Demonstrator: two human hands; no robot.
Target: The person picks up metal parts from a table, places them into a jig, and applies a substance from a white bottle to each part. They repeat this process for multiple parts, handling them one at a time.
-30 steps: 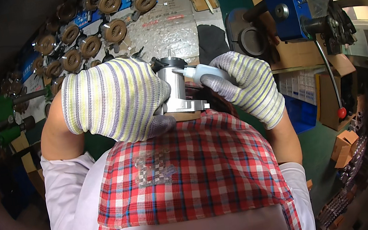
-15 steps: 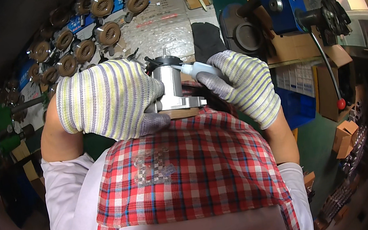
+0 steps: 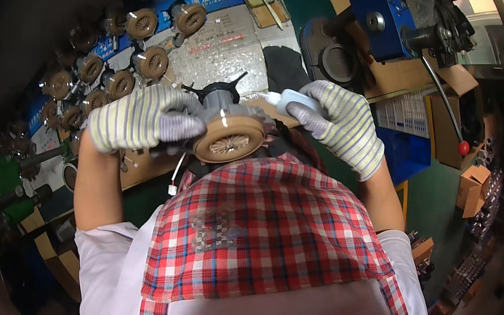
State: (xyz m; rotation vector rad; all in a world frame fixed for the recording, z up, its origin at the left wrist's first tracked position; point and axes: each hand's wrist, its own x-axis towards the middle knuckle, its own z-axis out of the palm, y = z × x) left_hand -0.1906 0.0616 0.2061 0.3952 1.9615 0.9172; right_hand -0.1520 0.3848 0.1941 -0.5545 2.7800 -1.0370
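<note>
Gripped at its left side by my gloved left hand (image 3: 144, 118), a grey metal blower motor (image 3: 222, 113) is tilted so its brown finned fan wheel (image 3: 229, 140) faces me. Black prongs stick out at its far end, and a white connector (image 3: 172, 189) dangles on a wire below the left hand. The fingers of my gloved right hand (image 3: 347, 126) are closed round a small pale-blue squeeze bottle (image 3: 289, 101). Its thin nozzle points left, just apart from the motor's right side. My left fingertips are partly hidden by the motor.
Several similar motors with brown fan wheels (image 3: 152, 62) stand at the far left on cardboard. A tray with a brush (image 3: 267, 4), a dark cloth (image 3: 284, 66) and a blue lever press (image 3: 378, 15) lie beyond and right. A blue crate (image 3: 405, 145) sits below the bench.
The motor has been tipped over, so its fan wheel now faces me instead of its shaft pointing up. The bottle's nozzle has moved right, away from the motor's top.
</note>
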